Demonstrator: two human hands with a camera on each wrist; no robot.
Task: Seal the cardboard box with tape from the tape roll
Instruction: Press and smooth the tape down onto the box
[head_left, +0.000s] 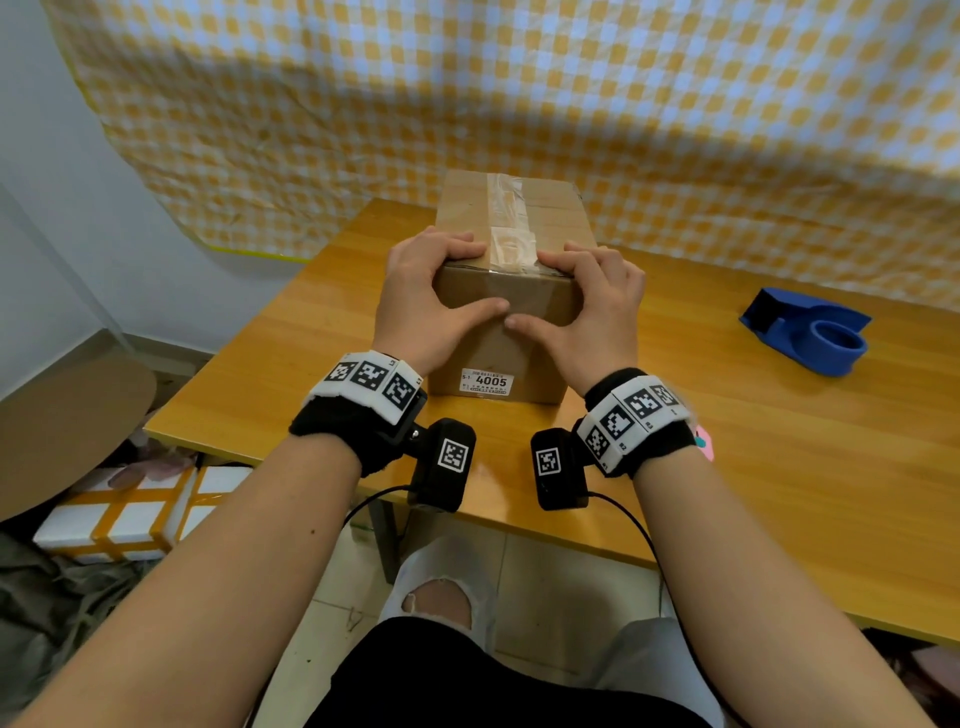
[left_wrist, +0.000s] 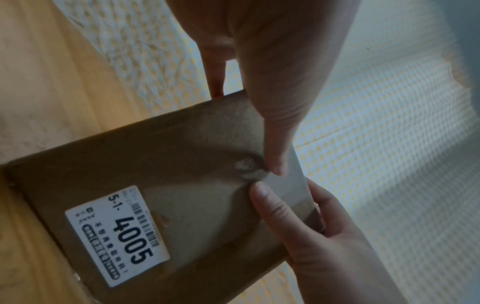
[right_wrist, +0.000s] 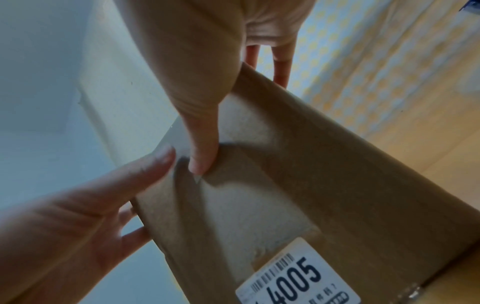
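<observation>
The brown cardboard box (head_left: 556, 218) stands on the wooden table (head_left: 727, 441), a strip of clear tape (head_left: 511, 228) running along its top seam and over the near edge. My left hand (head_left: 415, 291) and right hand (head_left: 602, 306) clasp that near top edge, fingers curled over the top. Both thumbs press on the front face, where the tape end (left_wrist: 288, 185) lies under the left thumb (left_wrist: 278, 133) and beside the right thumb (right_wrist: 200, 133). A white label (head_left: 487, 383) reading 4005 sits low on the front. The blue tape dispenser (head_left: 810, 332) lies apart at the right.
A yellow-and-white checked cloth (head_left: 519, 104) hangs behind the table. On the floor at the left are a white foam box (head_left: 124, 514) bound with orange tape and a cardboard sheet (head_left: 67, 431). The table's near edge runs just under my wrists.
</observation>
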